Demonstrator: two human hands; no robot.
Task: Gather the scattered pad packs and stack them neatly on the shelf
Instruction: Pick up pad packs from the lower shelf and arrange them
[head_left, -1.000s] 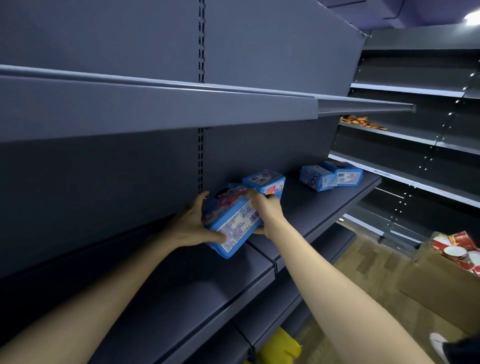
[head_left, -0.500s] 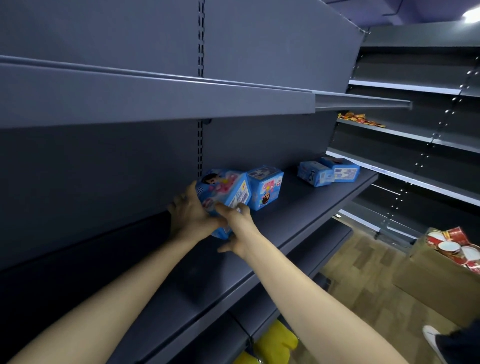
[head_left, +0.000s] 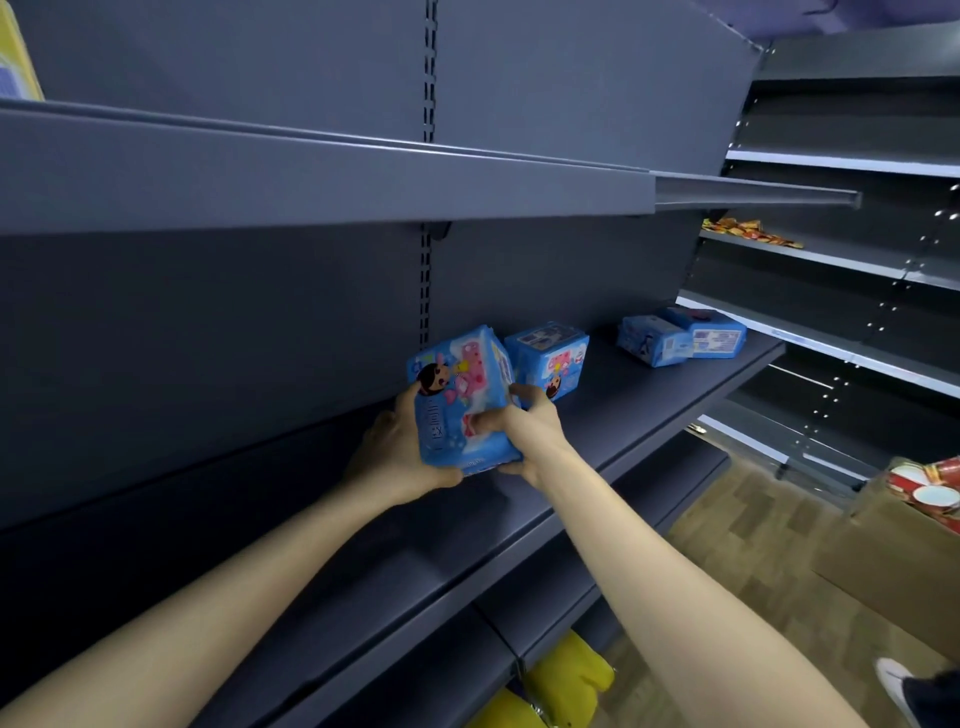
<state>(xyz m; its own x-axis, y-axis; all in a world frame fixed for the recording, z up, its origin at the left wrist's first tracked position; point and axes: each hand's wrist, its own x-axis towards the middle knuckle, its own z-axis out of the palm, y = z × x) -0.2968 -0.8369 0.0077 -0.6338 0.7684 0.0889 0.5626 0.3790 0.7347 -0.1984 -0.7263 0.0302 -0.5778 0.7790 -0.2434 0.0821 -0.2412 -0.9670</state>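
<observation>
Head view: a pad pack (head_left: 462, 400) is being gripped between the left hand (head_left: 397, 460) and right hand (head_left: 532, 434), fingers curled round it, close over the shelf (head_left: 649, 410). Placement is being prepared; seating it flush beside the standing pack (head_left: 548, 361) appears required next.

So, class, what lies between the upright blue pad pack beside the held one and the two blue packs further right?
In the head view, only bare dark grey metal shelf separates the upright pack from the pair.
</observation>
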